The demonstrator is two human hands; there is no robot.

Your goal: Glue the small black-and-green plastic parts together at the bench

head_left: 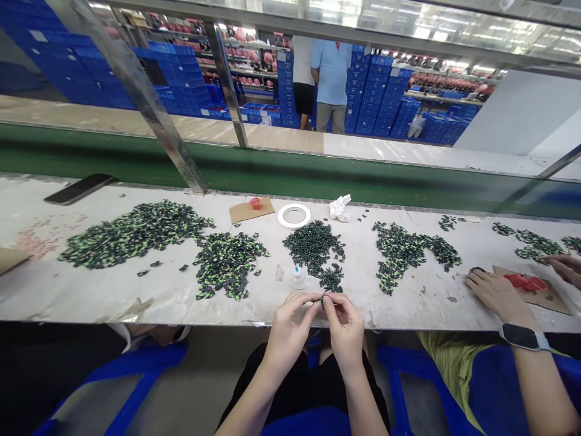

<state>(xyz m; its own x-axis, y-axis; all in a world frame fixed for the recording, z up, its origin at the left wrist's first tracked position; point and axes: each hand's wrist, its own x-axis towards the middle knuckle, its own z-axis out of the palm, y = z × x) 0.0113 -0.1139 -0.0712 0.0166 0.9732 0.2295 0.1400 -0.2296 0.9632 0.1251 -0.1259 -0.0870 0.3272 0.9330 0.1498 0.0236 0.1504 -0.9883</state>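
My left hand (292,324) and my right hand (344,321) meet at the table's front edge, thumbs and forefingers pinched together. Between the fingertips is a small dark green piece (320,300) with a bright green spot, mostly covered by the fingers. Just beyond stands a small clear bottle (298,277) with a blue tip. Behind it lies a heap of plain dark green pieces (311,242), with a smaller cluster (331,278) closer to me. To the left spreads a pile of dark pieces with bright green marks (229,260).
A tape roll (294,216), crumpled tissue (340,208) and cardboard with a red cap (255,203) lie farther back. More piles sit left (136,233) and right (402,248). A co-worker's hands (499,293) work at right. A phone (79,189) lies far left; a green conveyor belt (290,169) runs behind.
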